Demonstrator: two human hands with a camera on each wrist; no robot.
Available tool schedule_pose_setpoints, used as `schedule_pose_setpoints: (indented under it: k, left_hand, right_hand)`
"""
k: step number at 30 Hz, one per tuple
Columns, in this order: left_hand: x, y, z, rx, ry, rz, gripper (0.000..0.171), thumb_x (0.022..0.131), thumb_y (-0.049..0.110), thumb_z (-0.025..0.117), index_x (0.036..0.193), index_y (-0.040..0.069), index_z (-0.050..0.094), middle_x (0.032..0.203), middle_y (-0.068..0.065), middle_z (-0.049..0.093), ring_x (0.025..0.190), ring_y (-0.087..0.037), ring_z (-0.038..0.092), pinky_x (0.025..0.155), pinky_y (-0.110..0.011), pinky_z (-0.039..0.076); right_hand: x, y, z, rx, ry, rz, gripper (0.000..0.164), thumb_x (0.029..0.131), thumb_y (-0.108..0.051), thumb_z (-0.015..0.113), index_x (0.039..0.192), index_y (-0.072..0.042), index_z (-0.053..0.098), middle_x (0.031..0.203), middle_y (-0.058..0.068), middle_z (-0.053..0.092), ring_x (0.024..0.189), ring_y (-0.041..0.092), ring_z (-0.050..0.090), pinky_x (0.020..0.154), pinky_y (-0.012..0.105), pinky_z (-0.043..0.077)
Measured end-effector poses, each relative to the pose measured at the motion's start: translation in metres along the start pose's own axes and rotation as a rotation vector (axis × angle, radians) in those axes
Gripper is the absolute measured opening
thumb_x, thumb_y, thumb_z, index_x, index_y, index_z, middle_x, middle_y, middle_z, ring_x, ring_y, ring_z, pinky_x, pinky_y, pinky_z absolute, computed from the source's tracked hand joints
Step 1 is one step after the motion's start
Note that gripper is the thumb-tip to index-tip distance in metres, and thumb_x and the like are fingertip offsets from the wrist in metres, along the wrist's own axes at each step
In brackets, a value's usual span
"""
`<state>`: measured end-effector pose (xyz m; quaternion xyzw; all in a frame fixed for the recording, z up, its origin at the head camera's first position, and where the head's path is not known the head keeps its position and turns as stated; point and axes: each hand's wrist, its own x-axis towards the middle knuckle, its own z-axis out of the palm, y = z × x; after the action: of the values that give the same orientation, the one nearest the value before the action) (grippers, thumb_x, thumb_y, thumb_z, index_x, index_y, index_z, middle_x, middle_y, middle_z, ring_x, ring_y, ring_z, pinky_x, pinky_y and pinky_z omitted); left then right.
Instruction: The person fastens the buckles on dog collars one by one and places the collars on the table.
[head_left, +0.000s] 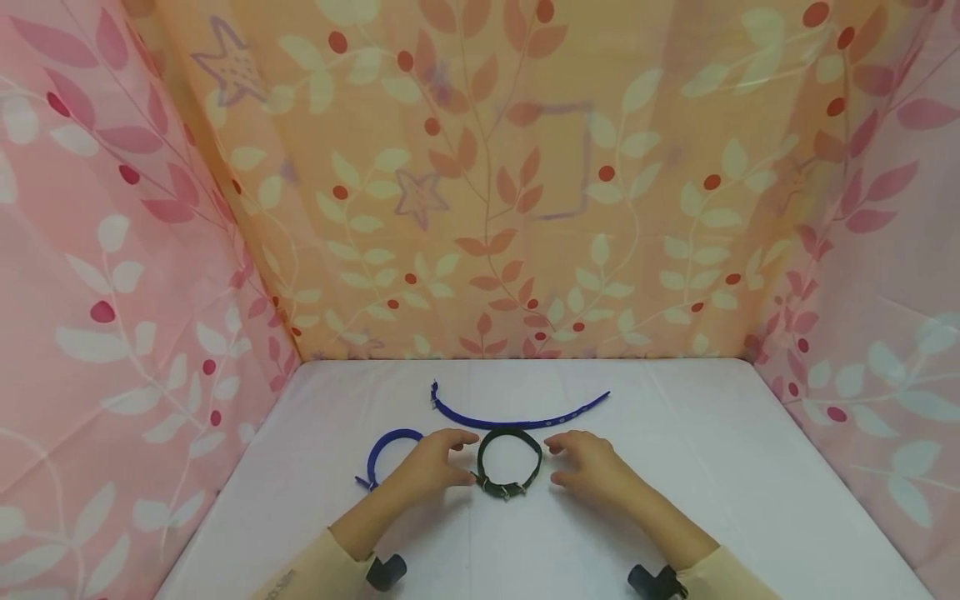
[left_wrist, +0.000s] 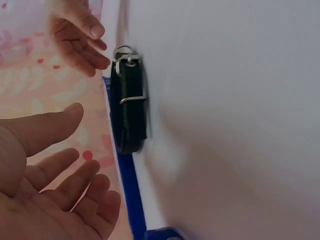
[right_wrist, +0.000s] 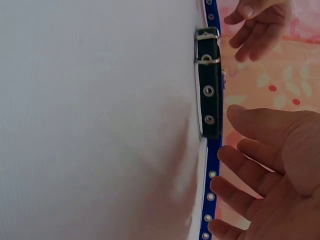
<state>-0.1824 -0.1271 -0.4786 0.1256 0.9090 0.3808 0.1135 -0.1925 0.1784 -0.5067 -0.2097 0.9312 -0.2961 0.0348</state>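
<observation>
A dark green collar point(head_left: 510, 490), buckled into a ring, lies on the white table between the two hands. Its metal buckle and D-ring face the near side, and eyelets show along the strap in the right wrist view point(right_wrist: 208, 91). At its left side the left hand point(head_left: 438, 458) hovers with fingers spread and relaxed, fingertips close to the ring. The right hand point(head_left: 588, 467) mirrors it on the other side, thumb and fingers apart, a small gap from the collar. Both palms hold nothing.
Behind the green ring a blue collar point(head_left: 525, 424) lies unbuckled in a curve. Another blue collar point(head_left: 371, 458), closed in a ring, sits left, partly hidden by the left hand. Patterned cloth walls point(head_left: 480, 250) enclose the white table point(head_left: 675, 417) at back and sides.
</observation>
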Motion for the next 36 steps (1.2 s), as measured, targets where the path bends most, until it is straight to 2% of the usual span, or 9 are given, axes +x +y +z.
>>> schedule_pose_setpoints:
  k: [5, 8, 14, 18, 23, 28, 36]
  left_hand:
    - [-0.002, 0.005, -0.019, -0.016, 0.023, 0.020, 0.053, 0.086, 0.024, 0.085, 0.135, 0.017, 0.066, 0.136, -0.011, 0.063, 0.125, -0.038, 0.058, 0.100, -0.056, 0.051]
    - [0.001, 0.006, -0.032, -0.024, 0.049, 0.029, 0.050, 0.087, 0.025, 0.084, 0.133, 0.019, 0.067, 0.134, -0.009, 0.065, 0.124, -0.038, 0.059, 0.100, -0.055, 0.051]
    - [0.015, -0.005, -0.053, -0.029, 0.117, 0.048, 0.047, 0.086, 0.016, 0.083, 0.131, 0.018, 0.069, 0.133, -0.002, 0.067, 0.128, -0.029, 0.057, 0.105, -0.051, 0.049]
    - [0.025, -0.016, -0.065, -0.002, 0.137, 0.049, 0.048, 0.086, 0.018, 0.084, 0.131, 0.019, 0.069, 0.132, 0.001, 0.067, 0.128, -0.027, 0.058, 0.103, -0.049, 0.050]
    - [0.038, -0.029, -0.078, 0.019, 0.124, 0.096, 0.047, 0.087, 0.017, 0.083, 0.132, 0.017, 0.068, 0.132, -0.002, 0.068, 0.128, -0.029, 0.057, 0.105, -0.053, 0.048]
    - [0.053, -0.037, -0.089, 0.035, 0.093, 0.137, 0.049, 0.087, 0.019, 0.083, 0.133, 0.015, 0.067, 0.134, -0.005, 0.067, 0.131, -0.032, 0.055, 0.109, -0.055, 0.044]
    - [0.071, -0.047, -0.096, 0.043, 0.046, 0.126, 0.050, 0.088, 0.019, 0.081, 0.135, 0.011, 0.065, 0.136, -0.007, 0.066, 0.133, -0.036, 0.054, 0.113, -0.057, 0.040]
  right_hand:
    - [-0.003, 0.006, -0.014, 0.039, 0.039, 0.040, 0.045, 0.085, -0.017, 0.084, 0.128, -0.014, 0.069, 0.115, -0.005, 0.071, 0.123, 0.028, 0.059, 0.108, 0.056, 0.045]
    - [-0.004, 0.011, -0.024, 0.043, 0.064, 0.032, 0.043, 0.088, -0.016, 0.082, 0.128, -0.014, 0.069, 0.117, -0.005, 0.070, 0.126, 0.029, 0.058, 0.109, 0.057, 0.044]
    - [-0.002, 0.023, -0.043, 0.015, 0.120, -0.032, 0.039, 0.089, -0.014, 0.080, 0.127, -0.011, 0.069, 0.118, 0.000, 0.072, 0.124, 0.032, 0.060, 0.107, 0.058, 0.045]
    - [0.002, 0.032, -0.055, 0.000, 0.156, -0.045, 0.039, 0.088, -0.013, 0.080, 0.126, -0.011, 0.070, 0.118, 0.002, 0.072, 0.122, 0.033, 0.061, 0.105, 0.059, 0.046]
    - [0.009, 0.045, -0.067, -0.016, 0.181, -0.038, 0.038, 0.088, -0.013, 0.080, 0.125, -0.015, 0.070, 0.120, 0.002, 0.072, 0.126, 0.035, 0.059, 0.107, 0.060, 0.044]
    - [0.018, 0.059, -0.075, -0.004, 0.187, -0.033, 0.038, 0.090, -0.011, 0.078, 0.126, -0.010, 0.070, 0.122, 0.005, 0.072, 0.128, 0.038, 0.057, 0.109, 0.062, 0.041]
    - [0.034, 0.080, -0.083, 0.025, 0.188, 0.003, 0.038, 0.091, -0.010, 0.076, 0.128, -0.005, 0.068, 0.130, 0.013, 0.068, 0.132, 0.040, 0.054, 0.112, 0.062, 0.038]
